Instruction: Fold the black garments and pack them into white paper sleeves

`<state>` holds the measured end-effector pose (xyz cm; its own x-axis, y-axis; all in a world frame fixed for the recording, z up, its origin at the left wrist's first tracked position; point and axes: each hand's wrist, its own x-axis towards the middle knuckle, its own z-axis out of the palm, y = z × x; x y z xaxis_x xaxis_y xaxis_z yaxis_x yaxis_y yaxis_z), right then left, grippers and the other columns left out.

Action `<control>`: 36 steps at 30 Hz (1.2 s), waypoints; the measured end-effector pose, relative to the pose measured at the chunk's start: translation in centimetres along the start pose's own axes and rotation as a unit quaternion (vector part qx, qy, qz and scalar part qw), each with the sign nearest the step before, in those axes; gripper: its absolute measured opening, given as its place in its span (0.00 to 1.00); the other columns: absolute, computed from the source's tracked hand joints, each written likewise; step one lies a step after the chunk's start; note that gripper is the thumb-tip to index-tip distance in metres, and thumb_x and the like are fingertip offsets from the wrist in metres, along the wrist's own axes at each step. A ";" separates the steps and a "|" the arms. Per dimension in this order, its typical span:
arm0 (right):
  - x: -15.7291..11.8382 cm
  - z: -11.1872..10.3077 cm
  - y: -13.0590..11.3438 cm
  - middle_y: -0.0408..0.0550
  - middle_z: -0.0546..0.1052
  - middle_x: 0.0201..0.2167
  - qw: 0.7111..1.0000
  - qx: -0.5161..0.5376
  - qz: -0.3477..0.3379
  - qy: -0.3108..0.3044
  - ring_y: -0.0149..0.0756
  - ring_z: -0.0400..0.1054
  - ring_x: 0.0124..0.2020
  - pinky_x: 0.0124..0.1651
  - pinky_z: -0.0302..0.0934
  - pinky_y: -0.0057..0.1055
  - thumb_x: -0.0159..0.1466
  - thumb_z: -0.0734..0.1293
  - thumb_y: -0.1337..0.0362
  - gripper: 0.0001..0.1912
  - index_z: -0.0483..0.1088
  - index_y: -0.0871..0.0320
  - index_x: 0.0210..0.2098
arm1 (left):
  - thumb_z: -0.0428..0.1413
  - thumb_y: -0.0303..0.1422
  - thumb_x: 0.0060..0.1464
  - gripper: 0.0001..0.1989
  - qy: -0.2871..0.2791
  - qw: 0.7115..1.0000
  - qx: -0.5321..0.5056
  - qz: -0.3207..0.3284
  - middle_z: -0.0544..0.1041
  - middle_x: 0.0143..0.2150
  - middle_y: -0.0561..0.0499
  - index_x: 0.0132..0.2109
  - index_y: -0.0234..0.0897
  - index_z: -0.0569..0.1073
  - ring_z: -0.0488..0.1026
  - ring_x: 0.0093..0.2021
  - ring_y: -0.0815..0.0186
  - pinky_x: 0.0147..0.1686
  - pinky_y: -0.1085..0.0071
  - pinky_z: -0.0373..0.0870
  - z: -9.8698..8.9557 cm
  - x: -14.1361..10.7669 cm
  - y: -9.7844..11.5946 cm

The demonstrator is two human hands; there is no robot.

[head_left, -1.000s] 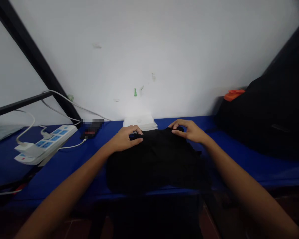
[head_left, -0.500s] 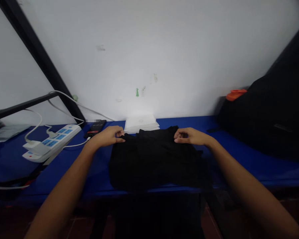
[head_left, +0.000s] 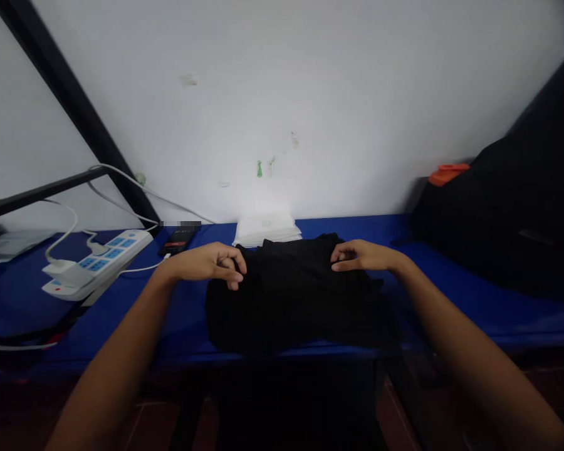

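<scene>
A black garment [head_left: 296,313], folded into a bundle with an uneven upper edge, lies on the blue table in front of me. Its dark folds hardly show, so I cannot tell what kind of garment it is. My left hand [head_left: 220,263] is at its upper left corner, thumb and forefinger pinched together and the other fingers curled below them. Over at the upper right corner, my right hand [head_left: 355,255] closes thumb and curled fingers on the fabric. Just behind the garment lies a stack of white sheets or packets [head_left: 267,230].
On the left of the blue table [head_left: 432,275] are a white power strip [head_left: 122,247] with plugs and cables, and a black phone [head_left: 181,239]. A large black bag [head_left: 502,219] with an orange item [head_left: 448,174] fills the right. A white wall [head_left: 357,113] rises behind.
My left hand has shifted slightly right and down over the garment's corner, its lower fingers now showing beneath the thumb. The right hand stays almost in place. The view has tilted slightly.
</scene>
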<state>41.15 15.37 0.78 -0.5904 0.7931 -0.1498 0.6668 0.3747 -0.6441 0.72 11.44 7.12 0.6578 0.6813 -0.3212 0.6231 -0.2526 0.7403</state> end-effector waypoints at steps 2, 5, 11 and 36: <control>0.0 0.0 -0.1 0.45 0.74 0.29 1.000 0.001 0.003 -0.001 0.36 0.66 0.31 0.34 0.57 0.33 0.57 0.70 0.41 0.25 0.75 0.57 0.39 | 0.62 0.46 0.52 0.19 0.052 0.997 0.047 -0.015 0.79 0.31 0.52 0.45 0.39 0.73 0.75 0.33 0.64 0.34 0.71 0.68 0.2 0.7 -0.7; -0.1 0.0 -0.3 0.44 0.73 0.28 1.000 0.007 0.009 0.006 0.34 0.64 0.30 0.33 0.56 0.32 0.58 0.69 0.41 0.25 0.74 0.57 0.39 | 0.66 0.48 0.43 0.25 0.118 0.980 0.159 -0.024 0.75 0.35 0.52 0.44 0.39 0.73 0.72 0.34 0.64 0.33 0.71 0.66 0.4 1.5 -1.5; 0.0 0.1 -0.1 0.45 0.73 0.30 0.999 0.011 0.009 0.031 0.35 0.65 0.31 0.34 0.57 0.33 0.59 0.67 0.40 0.26 0.75 0.56 0.41 | 0.65 0.52 0.42 0.24 0.072 0.969 0.228 -0.060 0.73 0.37 0.51 0.38 0.38 0.74 0.71 0.37 0.62 0.34 0.71 0.63 0.9 1.8 -1.3; 0.1 0.2 -0.1 0.46 0.74 0.32 0.997 0.004 -0.022 0.072 0.38 0.66 0.33 0.37 0.58 0.34 0.61 0.64 0.39 0.27 0.74 0.56 0.42 | 0.67 0.33 0.40 0.34 0.578 0.777 -0.246 0.040 0.75 0.40 0.52 0.53 0.42 0.60 0.77 0.39 0.64 0.40 0.67 0.75 -0.5 3.4 -2.8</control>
<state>40.93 15.29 0.70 -0.5473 0.8368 -0.0131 0.6384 0.4073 -0.6531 0.97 14.81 4.24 -0.3107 0.9107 0.2723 0.1765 -0.2262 0.9580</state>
